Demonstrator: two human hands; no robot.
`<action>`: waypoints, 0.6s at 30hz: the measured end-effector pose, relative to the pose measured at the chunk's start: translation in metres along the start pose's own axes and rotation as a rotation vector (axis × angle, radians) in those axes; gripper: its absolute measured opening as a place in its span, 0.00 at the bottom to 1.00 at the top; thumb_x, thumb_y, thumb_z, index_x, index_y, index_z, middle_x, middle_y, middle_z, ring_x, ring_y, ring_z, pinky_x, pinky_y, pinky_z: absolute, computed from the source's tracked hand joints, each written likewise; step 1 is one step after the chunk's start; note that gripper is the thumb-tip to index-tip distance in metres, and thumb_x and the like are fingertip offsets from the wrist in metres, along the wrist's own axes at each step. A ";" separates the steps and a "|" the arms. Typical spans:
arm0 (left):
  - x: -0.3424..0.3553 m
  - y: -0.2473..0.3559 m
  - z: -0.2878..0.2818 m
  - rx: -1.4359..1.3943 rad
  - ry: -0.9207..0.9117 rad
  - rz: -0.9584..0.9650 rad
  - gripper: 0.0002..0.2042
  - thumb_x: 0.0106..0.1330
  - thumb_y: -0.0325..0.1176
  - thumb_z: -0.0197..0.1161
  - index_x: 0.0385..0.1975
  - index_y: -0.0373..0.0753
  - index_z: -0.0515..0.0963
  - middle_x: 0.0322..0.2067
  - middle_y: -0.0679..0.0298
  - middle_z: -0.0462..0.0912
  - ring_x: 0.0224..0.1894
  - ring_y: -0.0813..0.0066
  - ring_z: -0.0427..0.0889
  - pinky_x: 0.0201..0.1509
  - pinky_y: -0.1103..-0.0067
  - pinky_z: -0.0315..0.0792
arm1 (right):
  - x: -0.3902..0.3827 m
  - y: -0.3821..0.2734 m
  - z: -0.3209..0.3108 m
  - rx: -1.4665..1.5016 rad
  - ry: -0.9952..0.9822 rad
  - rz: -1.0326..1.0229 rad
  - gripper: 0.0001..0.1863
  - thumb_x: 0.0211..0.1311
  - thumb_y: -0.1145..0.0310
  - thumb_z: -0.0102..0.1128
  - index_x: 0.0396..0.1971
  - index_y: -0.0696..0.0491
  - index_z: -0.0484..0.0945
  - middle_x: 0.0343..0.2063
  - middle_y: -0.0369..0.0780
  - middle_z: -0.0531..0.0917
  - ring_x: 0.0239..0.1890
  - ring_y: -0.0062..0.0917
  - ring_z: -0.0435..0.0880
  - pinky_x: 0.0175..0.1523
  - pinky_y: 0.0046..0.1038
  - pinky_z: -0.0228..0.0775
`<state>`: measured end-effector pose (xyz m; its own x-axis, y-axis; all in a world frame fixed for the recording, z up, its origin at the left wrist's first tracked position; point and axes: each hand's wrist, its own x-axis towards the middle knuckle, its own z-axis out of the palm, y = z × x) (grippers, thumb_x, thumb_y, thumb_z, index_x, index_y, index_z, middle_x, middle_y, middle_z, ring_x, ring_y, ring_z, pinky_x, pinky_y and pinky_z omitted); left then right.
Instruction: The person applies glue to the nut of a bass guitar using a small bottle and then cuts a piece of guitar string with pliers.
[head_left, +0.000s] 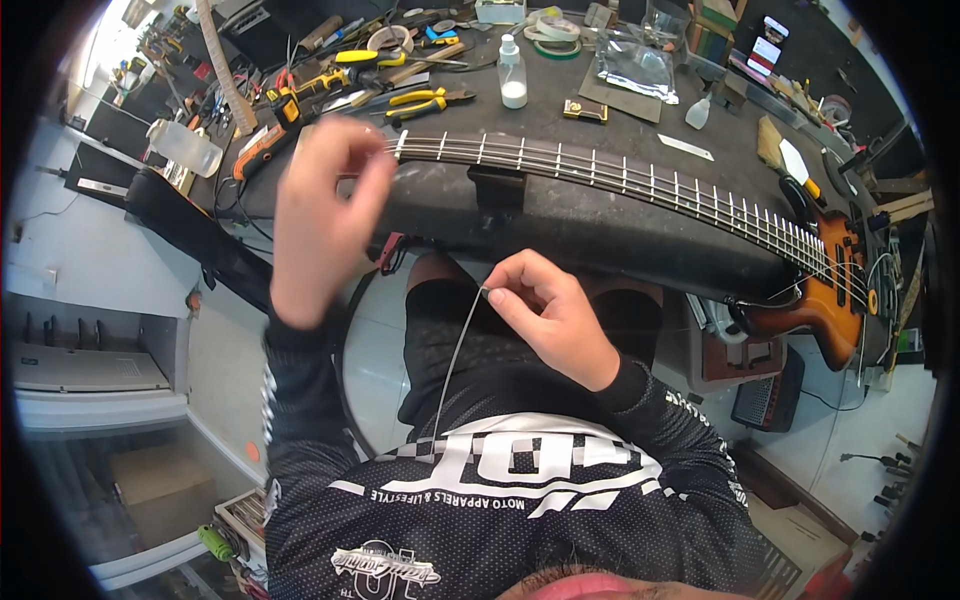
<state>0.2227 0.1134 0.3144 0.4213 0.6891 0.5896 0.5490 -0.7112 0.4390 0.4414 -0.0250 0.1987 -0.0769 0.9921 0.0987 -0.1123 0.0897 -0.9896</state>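
Observation:
A bass guitar lies across the bench, its sunburst body [822, 318] at the right and its fretted neck [640, 182] running left. My left hand [328, 215] is raised beside the nut end of the neck and covers the headstock area. Motion smears its fingers, so whether they grip anything is unclear. Lower and nearer to me, my right hand [548, 312] is closed, thumb and forefinger pinching one end of a thin grey string [456, 355]. The string hangs from that pinch down in front of my shirt. Several strings are stretched along the neck.
A black neck support [498, 190] stands under the neck. Behind it on the bench [480, 120] are yellow-handled cutters [425, 100], a spray bottle [512, 75], tape rolls [556, 38] and a small dropper bottle [699, 112]. An orange power tool [258, 152] lies at the left.

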 end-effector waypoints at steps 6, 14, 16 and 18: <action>0.138 -0.144 0.071 0.254 -0.718 -0.018 0.19 0.73 0.36 0.71 0.60 0.37 0.80 0.53 0.53 0.90 0.54 0.58 0.89 0.61 0.67 0.81 | -0.016 0.005 -0.002 0.152 -0.080 0.049 0.06 0.82 0.67 0.65 0.47 0.54 0.82 0.36 0.28 0.81 0.36 0.08 0.76 0.42 0.17 0.71; 0.183 -0.148 0.136 0.684 -1.090 0.127 0.27 0.61 0.34 0.78 0.62 0.40 0.83 0.56 0.52 0.90 0.60 0.51 0.88 0.65 0.64 0.80 | -0.040 0.003 -0.039 0.374 0.112 0.174 0.08 0.81 0.66 0.66 0.42 0.54 0.80 0.29 0.31 0.80 0.21 0.12 0.76 0.26 0.18 0.67; 0.185 -0.166 0.127 0.520 -0.986 0.165 0.24 0.60 0.32 0.75 0.59 0.39 0.84 0.52 0.51 0.90 0.56 0.51 0.89 0.63 0.64 0.80 | -0.041 0.005 -0.043 0.319 0.161 0.131 0.08 0.80 0.68 0.66 0.40 0.55 0.80 0.27 0.31 0.81 0.22 0.12 0.78 0.26 0.18 0.67; 0.190 -0.183 0.106 0.273 -0.804 0.139 0.22 0.63 0.31 0.69 0.58 0.38 0.84 0.49 0.52 0.89 0.54 0.57 0.89 0.61 0.66 0.80 | -0.036 0.010 -0.044 0.311 0.204 0.132 0.07 0.79 0.69 0.66 0.38 0.55 0.79 0.26 0.31 0.80 0.21 0.11 0.78 0.26 0.18 0.65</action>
<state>0.2788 0.3892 0.2739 0.8245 0.5603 -0.0788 0.5652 -0.8094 0.1593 0.4862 -0.0555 0.1811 0.0844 0.9931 -0.0813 -0.4116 -0.0395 -0.9105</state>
